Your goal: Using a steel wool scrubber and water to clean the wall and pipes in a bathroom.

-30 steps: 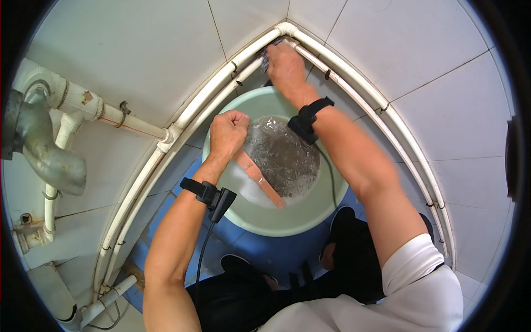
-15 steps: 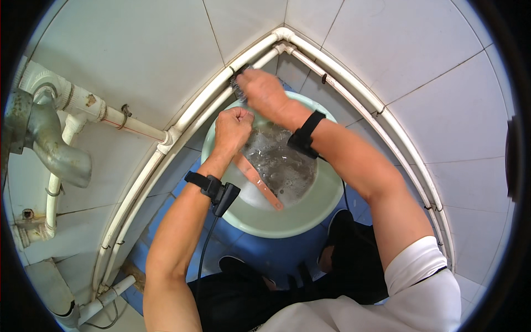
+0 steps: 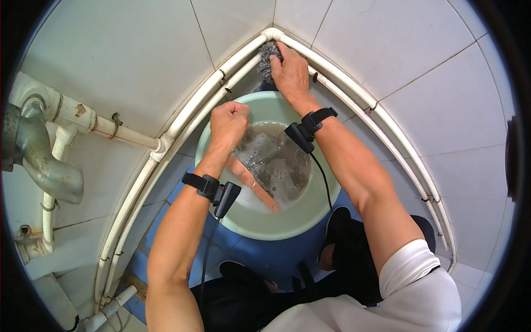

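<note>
My right hand [image 3: 291,71] is closed around a grey, shaggy scrubbing pad [image 3: 266,65]. It presses the pad against the white pipes at the wall corner, beyond the basin. Over the left rim of the pale green basin [image 3: 265,231] my left hand [image 3: 228,124] is curled into a fist, and whatever may be inside it is hidden. Murky, foamy grey water [image 3: 282,166] fills the bottom of the basin. A flat orange strip like a handle [image 3: 253,184] lies slantwise in it, its upper end close below my left wrist.
White pipes [image 3: 354,94] run along both tiled walls and meet in the corner. A metal pipe elbow [image 3: 50,160] juts out at the left. Blue floor tiles [image 3: 249,254] lie under the basin, with my shoes near its front. Black straps with cabled devices circle both wrists.
My right hand has moved right and farther away with the scrubbing pad, from the left-hand pipe to the corner. My left hand stays almost in place, still curled.
</note>
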{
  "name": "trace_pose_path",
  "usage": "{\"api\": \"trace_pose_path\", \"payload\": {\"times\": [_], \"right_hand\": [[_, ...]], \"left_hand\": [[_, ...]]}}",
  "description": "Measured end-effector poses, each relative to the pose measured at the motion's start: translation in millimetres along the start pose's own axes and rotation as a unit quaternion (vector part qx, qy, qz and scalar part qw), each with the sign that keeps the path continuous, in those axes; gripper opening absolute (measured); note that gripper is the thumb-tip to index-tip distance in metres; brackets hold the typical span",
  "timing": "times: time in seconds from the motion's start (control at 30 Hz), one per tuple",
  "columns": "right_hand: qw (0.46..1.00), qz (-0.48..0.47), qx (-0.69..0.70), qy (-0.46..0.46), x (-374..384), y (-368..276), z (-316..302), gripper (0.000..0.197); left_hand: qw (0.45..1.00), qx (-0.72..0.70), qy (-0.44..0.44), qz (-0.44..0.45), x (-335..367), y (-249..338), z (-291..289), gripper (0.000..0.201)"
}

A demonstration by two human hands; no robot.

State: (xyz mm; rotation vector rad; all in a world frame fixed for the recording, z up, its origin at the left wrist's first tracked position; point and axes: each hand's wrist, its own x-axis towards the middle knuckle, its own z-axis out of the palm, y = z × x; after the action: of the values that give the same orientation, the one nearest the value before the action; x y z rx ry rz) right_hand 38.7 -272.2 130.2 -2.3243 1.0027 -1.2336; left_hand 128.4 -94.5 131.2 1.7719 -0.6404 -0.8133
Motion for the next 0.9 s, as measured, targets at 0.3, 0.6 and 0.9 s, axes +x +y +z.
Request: {"api": "trace_pose_path", "payload": {"times": [0.3,0.6,0.9], "right_hand": [[0.989,0.092,-0.115,-0.035,15,-8,35,0.016],[0.96,0.157,-0.1,-0.207,-27,21,11,0.034],[0.997,-0.009,-0.069,-0.013,4,-2,24,0.044]], "left_hand": [[0.998,0.004,-0.056,0.008,-5,-3,12,0.018],[0.998,0.025,-0.046,0.033,-4,8,13,0.018],[0.999,0.04,-0.03,0.021,1,1,14,0.021]]}}
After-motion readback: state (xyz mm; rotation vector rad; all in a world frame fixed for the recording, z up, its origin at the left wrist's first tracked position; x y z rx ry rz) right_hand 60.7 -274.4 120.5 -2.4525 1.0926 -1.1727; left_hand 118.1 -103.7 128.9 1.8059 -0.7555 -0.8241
